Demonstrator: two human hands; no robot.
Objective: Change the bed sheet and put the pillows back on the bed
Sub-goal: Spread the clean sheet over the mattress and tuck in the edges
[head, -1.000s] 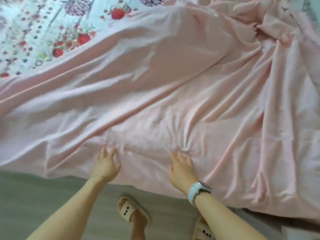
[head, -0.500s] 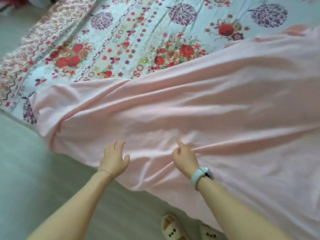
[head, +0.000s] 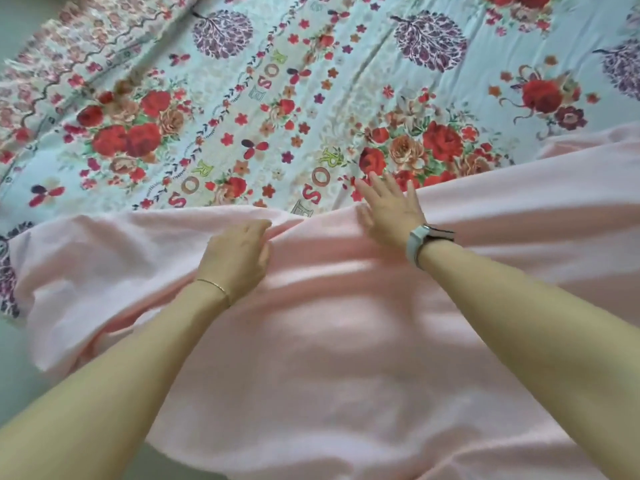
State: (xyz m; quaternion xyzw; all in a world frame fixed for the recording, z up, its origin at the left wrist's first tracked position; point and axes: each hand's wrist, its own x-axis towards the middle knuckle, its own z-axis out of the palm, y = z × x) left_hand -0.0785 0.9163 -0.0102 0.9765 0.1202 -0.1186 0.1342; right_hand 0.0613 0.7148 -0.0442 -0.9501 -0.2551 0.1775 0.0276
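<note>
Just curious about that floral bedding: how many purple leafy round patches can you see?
4: one top centre-left, one top centre-right, one cut off at right edge, one at left edge. Pink sheet may hide more.

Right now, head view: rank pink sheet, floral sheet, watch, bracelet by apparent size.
1. pink sheet, though nearer the camera
2. floral sheet
3. watch
4. bracelet

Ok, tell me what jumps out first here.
The floral bed sheet, pale blue with red roses, fills the far half of the view. Across the near half lies a plain pink sheet. At its far edge the left hand grips a fold, while the right hand rests spread flat.
</note>
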